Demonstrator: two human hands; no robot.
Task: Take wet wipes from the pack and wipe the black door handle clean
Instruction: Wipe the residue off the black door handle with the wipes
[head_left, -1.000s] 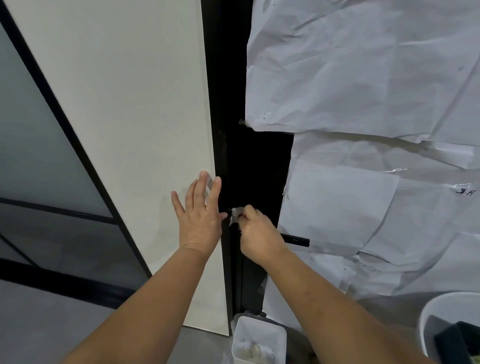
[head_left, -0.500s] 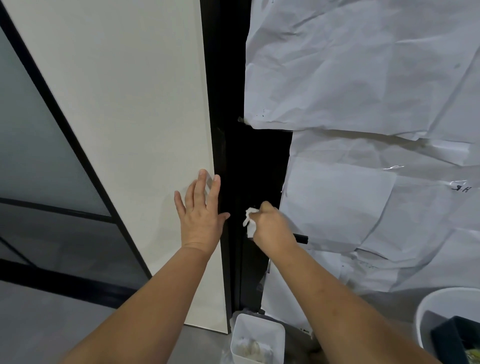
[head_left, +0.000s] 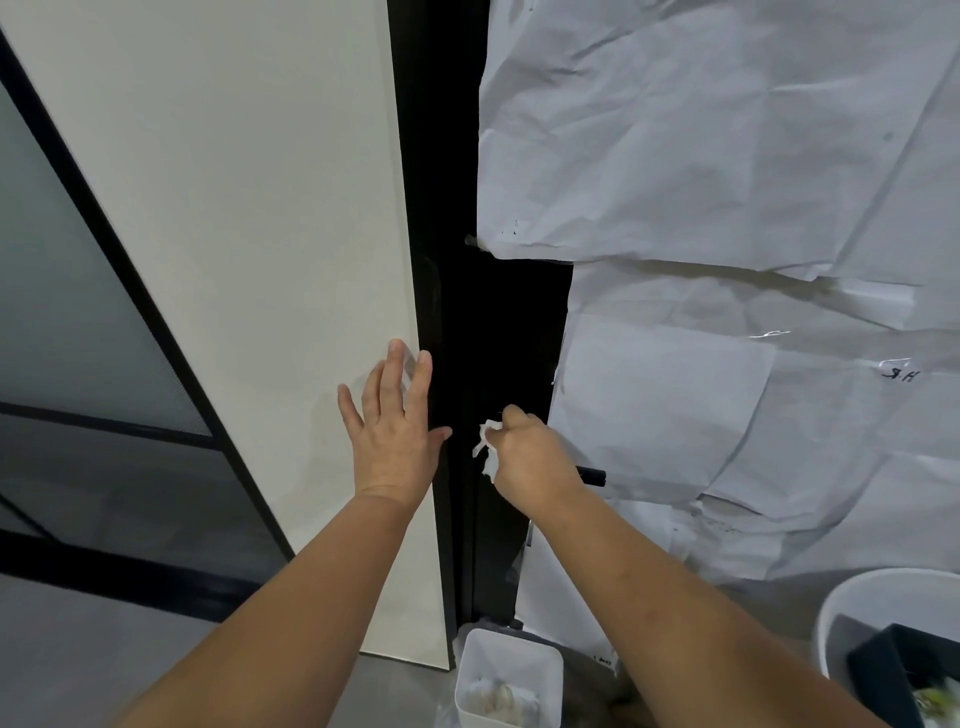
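My right hand (head_left: 532, 457) is closed around a crumpled white wet wipe (head_left: 487, 448) and pressed over the black door handle (head_left: 593, 475). Only the handle's right tip shows past my knuckles; the rest is hidden under the hand. The wipe sticks out to the left of my fingers against the black door (head_left: 498, 338). My left hand (head_left: 395, 426) lies flat with fingers spread on the cream panel (head_left: 234, 234), its thumb reaching toward the dark door edge. No pack of wipes is in view.
White crumpled paper sheets (head_left: 727, 156) cover the door to the right. A small white bin (head_left: 509, 680) with used wipes stands on the floor below the handle. A white bucket (head_left: 878, 597) holding a dark box sits at the lower right. Frosted glass (head_left: 62, 312) fills the left.
My right hand with the wipe has slid rightward along the handle, so less of the handle's tip shows. The left hand has stayed flat on the panel.
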